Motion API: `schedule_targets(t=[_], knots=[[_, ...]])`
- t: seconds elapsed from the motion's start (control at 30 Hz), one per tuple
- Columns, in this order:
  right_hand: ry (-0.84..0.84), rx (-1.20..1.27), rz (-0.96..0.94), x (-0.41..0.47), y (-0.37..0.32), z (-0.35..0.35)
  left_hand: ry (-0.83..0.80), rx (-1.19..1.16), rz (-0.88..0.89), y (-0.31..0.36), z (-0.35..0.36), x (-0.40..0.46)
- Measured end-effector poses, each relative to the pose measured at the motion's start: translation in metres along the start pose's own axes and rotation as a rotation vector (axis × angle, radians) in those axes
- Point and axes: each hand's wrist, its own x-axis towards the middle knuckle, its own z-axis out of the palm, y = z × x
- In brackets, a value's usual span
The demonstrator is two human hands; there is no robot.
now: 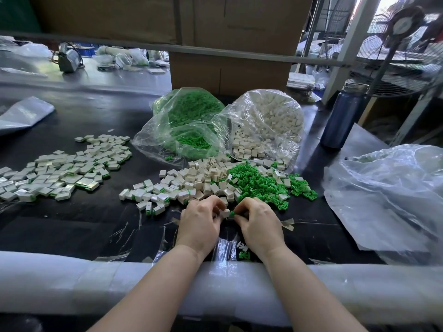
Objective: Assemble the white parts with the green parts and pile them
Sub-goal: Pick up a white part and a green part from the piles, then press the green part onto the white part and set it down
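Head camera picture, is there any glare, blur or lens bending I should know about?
Head view: straight rail bows from wide-angle distortion; glare on the clear bags and tape; window blown out; fan and far bench soft; hands and parts reasonably sharp.

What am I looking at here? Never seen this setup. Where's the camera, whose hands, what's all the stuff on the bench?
There is no machine here: a person works with two bare hands, and the single picture comes from a camera worn on their head, looking forward and down.

The left hand pinches a small white part, and the right hand pinches a green part right against it, apparently to join them.

On the dark table just beyond the hands lie a loose heap of white parts and a loose heap of green parts. Behind them, two clear bags hold the stock: a bag of green parts and a bag of white parts.

To the left, the spread of finished pieces shows white blocks with green edges.

A blue bottle stands at the right, near crumpled plastic sheeting.
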Motion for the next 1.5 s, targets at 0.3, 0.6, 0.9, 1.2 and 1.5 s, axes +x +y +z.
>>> schedule_targets(t=[0.3, 0.6, 0.9, 1.2, 1.5], knots=[[0.038, 0.540, 0.021, -0.0018, 0.0005, -0.0085, -0.079, -0.452, -0.085, 0.0003, -0.0068, 0.0015], [0.053, 0.612, 0.003, -0.0015, 0.0021, -0.0086, -0.155, -0.503, -0.104, 0.0008, -0.0075, 0.0010], [0.045, 0.569, 0.007, -0.0027, 0.0012, -0.0102, -0.140, -0.574, -0.107, -0.0023, -0.0074, 0.0022], [0.069, 0.577, 0.038, -0.0022, 0.0027, -0.0106, -0.057, -0.615, -0.090, 0.0018, -0.0078, 0.0000], [0.086, 0.588, 0.046, -0.0018, 0.0045, -0.0108, -0.057, -0.606, -0.090, 0.0016, -0.0079, 0.0011]])
